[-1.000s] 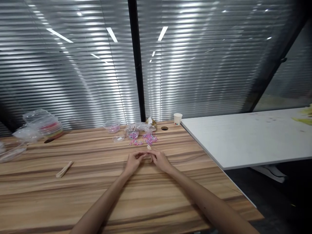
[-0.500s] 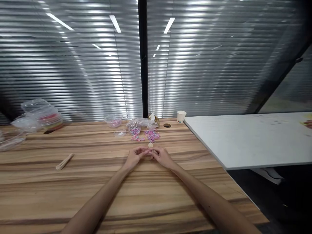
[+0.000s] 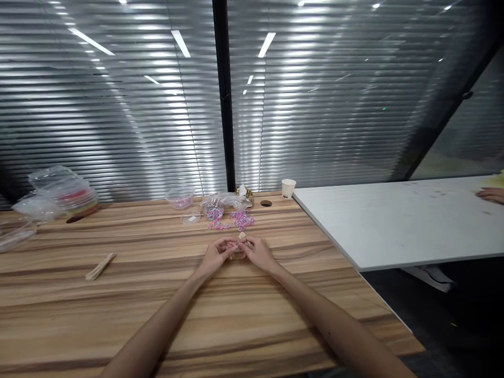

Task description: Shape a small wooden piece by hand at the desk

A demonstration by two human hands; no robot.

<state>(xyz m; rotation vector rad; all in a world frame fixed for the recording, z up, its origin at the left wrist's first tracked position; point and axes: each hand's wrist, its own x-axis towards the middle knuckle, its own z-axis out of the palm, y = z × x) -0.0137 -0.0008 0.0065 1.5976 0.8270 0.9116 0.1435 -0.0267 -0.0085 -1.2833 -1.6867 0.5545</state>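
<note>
- Left hand (image 3: 214,256) and right hand (image 3: 258,253) half-curled, fingertips meeting; cannot tell what they hold;
- pale piece (image 3: 242,235) just beyond, far side;
- pink-blue pile (image 3: 241,219) farther off

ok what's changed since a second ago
A co-worker's hand has come into view at the picture's right edge, at the white table, near the yellow stuff. The left hand and right hand stay close together; whether they took or let go of anything is too small to tell. The cup, sticks and colourful bits stayed put.
</note>
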